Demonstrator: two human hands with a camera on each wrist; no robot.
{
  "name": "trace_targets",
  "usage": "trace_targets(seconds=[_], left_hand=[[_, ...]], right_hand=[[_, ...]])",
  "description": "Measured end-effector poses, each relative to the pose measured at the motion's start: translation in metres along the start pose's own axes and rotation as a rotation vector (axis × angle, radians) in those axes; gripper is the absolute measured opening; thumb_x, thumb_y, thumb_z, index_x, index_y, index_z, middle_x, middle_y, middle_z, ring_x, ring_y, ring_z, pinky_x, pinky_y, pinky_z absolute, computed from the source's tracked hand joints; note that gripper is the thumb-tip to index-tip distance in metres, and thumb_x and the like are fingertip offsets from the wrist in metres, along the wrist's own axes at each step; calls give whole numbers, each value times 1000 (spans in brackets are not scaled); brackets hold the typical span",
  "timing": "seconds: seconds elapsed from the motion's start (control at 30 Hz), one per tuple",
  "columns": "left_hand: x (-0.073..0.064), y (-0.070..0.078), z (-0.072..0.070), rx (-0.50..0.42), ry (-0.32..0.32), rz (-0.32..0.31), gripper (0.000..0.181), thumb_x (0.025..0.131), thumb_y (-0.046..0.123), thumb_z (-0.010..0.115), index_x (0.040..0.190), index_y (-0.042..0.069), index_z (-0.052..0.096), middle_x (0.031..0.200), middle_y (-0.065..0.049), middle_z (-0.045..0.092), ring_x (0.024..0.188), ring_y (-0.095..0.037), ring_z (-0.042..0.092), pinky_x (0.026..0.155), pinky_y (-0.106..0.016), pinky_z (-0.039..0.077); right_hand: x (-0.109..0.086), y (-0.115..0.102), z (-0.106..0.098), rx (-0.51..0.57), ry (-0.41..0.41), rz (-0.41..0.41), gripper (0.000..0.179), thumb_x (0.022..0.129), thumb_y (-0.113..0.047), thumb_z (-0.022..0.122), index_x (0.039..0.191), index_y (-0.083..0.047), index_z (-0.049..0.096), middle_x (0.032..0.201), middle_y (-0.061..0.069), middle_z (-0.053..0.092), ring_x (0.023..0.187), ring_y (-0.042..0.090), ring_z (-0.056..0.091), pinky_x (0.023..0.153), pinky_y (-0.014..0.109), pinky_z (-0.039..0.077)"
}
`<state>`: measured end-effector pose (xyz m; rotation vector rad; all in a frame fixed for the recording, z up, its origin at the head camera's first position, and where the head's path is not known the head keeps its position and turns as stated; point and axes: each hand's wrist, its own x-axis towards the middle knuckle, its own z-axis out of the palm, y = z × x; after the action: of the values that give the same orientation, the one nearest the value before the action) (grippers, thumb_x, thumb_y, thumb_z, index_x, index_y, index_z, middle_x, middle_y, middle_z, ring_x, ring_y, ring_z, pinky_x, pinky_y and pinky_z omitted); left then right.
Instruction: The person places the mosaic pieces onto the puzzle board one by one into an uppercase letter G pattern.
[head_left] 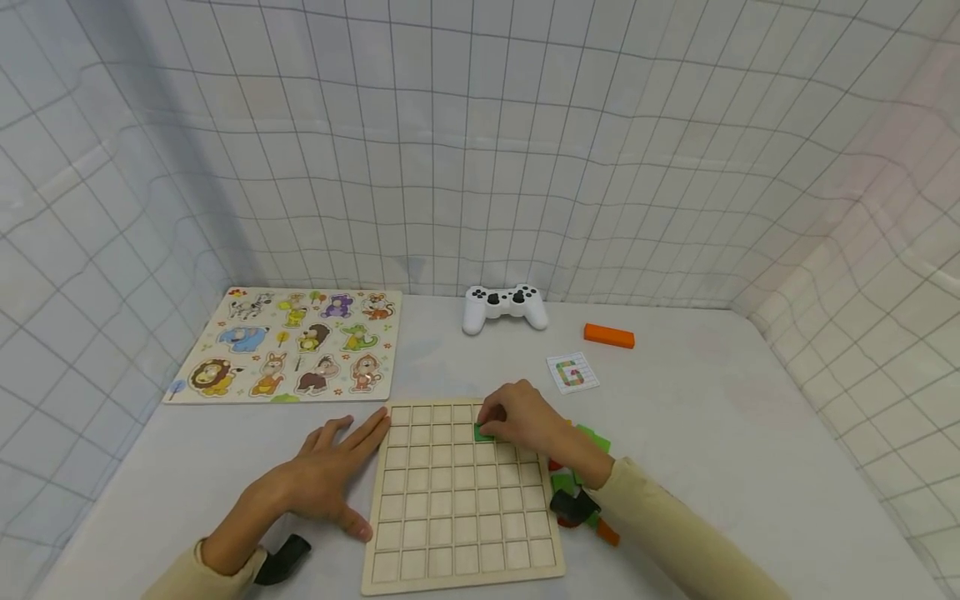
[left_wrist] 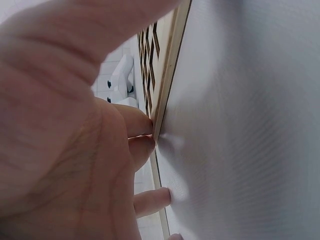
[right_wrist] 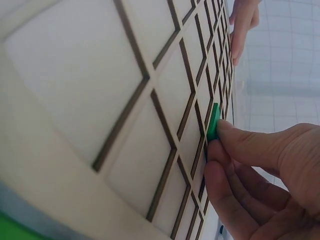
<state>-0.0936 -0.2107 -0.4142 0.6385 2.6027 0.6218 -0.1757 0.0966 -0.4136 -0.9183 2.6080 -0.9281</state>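
A wooden grid board [head_left: 441, 505] with square cells lies before me. My right hand [head_left: 525, 421] pinches a green square tile [head_left: 482, 433] between thumb and fingers at a cell in the second row from the far edge. In the right wrist view the tile [right_wrist: 213, 121] stands tilted against the cell ridges. My left hand [head_left: 322, 479] is spread along the board's left side, with fingertips and thumb touching its edge. The left wrist view shows those fingers [left_wrist: 142, 152] against the board's side [left_wrist: 167, 75] and on the table.
Green, red and orange pieces [head_left: 562, 483] lie right of the board, partly under my right forearm. A card with a coloured letter G [head_left: 573, 373], an orange block [head_left: 609, 336] and a white game controller [head_left: 505, 307] are farther back. An animal puzzle board [head_left: 288, 346] lies at left.
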Motion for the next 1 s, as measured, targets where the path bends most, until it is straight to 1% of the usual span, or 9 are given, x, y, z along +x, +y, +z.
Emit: trace_targets(seconds=[0.27,0.5,0.6,0.8,0.9,1.0], left_hand=[[0,3,-1,23,3,-9,141,52,55,92,160,5,17,169,-14,10,143,-56,12,110,-75,13],[0,3,-1,20,-4,-13,140,53,54,93,160,5,17,168,-15,11,143,-56,12,109,-76,13],[0,4,-2,22,-7,-16,140,53,54,93,160,5,17,168,-14,11,143,-56,12,109,-76,13],[0,2,-1,25,3,-9,140,53,54,93,160,5,17,168,-14,11,143,-56,13,109,-76,13],[0,1,0,23,-6,-2,139,54,56,92,160,5,17,168,-15,11,143,-57,14,109,-76,14],[0,0,0,25,-10,3,139,55,57,91,160,5,16,168,-15,10,143,-57,14,109,-75,14]], right_hand=[[0,-3,0,-18,3,21,6,87,-10,78,90,-5,78,83,0,74,76,9,64,68,23,52],[-2,-1,1,-7,-6,6,5,90,-9,74,92,-7,77,84,-1,74,76,6,64,70,22,52],[-5,0,-1,11,11,7,5,90,-10,74,93,-7,78,85,-1,74,76,6,64,70,23,53],[-16,6,-8,9,77,19,4,90,-12,74,93,-10,78,84,-4,73,74,4,63,69,23,53],[-26,12,-13,-12,78,35,6,91,-14,74,95,-11,77,85,-6,73,75,2,63,70,22,52],[-37,15,-21,-20,78,48,9,91,-14,74,98,-10,77,87,-6,73,78,4,64,72,23,54]])
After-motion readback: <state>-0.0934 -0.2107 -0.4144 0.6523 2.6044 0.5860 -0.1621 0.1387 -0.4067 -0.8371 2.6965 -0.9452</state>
